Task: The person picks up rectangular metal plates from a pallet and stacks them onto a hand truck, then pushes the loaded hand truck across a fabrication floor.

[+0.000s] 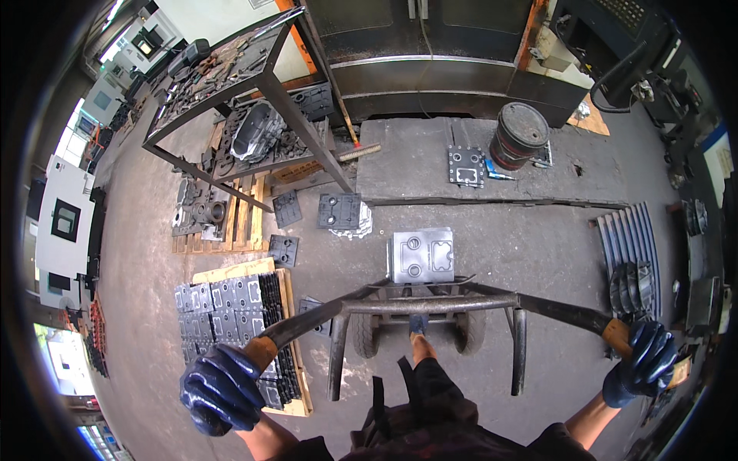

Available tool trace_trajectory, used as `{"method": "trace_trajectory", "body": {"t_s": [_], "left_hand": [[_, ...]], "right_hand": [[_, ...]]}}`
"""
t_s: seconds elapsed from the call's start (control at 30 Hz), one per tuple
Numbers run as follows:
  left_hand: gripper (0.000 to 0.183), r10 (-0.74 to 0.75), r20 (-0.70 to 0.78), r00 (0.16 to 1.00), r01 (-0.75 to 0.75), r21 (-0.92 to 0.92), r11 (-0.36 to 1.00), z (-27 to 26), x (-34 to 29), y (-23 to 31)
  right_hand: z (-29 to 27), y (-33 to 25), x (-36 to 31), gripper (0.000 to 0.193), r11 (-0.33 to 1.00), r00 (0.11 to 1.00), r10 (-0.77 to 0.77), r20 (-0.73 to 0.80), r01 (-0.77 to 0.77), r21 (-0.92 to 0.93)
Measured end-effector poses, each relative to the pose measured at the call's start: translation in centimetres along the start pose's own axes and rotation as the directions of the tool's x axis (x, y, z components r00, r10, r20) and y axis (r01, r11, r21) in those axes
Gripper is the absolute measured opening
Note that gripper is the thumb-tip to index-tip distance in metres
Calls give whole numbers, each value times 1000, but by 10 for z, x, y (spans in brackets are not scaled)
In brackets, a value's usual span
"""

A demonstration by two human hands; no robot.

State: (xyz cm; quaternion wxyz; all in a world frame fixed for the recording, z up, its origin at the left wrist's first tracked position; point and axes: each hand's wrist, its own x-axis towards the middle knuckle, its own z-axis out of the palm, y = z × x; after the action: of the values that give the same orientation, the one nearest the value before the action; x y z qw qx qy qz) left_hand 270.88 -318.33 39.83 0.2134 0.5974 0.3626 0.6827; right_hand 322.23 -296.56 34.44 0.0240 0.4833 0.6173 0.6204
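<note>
A black tubular hand truck point(430, 306) on two wheels stands before me, its handles spread toward me. My left hand point(223, 389), in a dark blue coated glove, is closed round the brown grip of the left handle point(286, 332). My right hand point(644, 361), gloved the same way, wraps the grip of the right handle point(569, 313). Grey metal plates point(423, 255) with ring and pocket shapes lie at the truck's far end; how many are stacked there I cannot tell. My foot point(417, 324) shows between the wheels.
Stacked dark plates point(219, 307) fill a wooden pallet at left. Beyond it are loose plates point(338, 212) on the floor and a steel-framed table point(269, 84). A low grey platform point(415, 169) carries a bucket point(520, 137) and another plate point(466, 166). A slatted metal rack point(630, 238) stands right.
</note>
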Motion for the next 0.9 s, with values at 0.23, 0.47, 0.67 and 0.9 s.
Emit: {"method": "trace_trajectory", "body": {"t_s": [0.23, 0.47, 0.67, 0.9], "left_hand": [[54, -21, -212, 977, 40, 83, 996, 12, 7, 5], [40, -64, -361, 930, 88, 51, 995, -3, 7, -20], [32, -103, -240, 965, 82, -98, 992, -44, 31, -46], [37, 310, -488, 816, 88, 634, 769, -5, 6, -31]], "right_hand": [[-23, -26, 63, 30, 301, 914, 406, -12, -122, 946], [-4, -40, 99, 30, -988, 954, 153, 257, 139, 72], [5, -50, 125, 23, -984, 971, 126, 204, 149, -99], [-8, -41, 116, 34, -994, 925, 69, 373, 31, 109]]}}
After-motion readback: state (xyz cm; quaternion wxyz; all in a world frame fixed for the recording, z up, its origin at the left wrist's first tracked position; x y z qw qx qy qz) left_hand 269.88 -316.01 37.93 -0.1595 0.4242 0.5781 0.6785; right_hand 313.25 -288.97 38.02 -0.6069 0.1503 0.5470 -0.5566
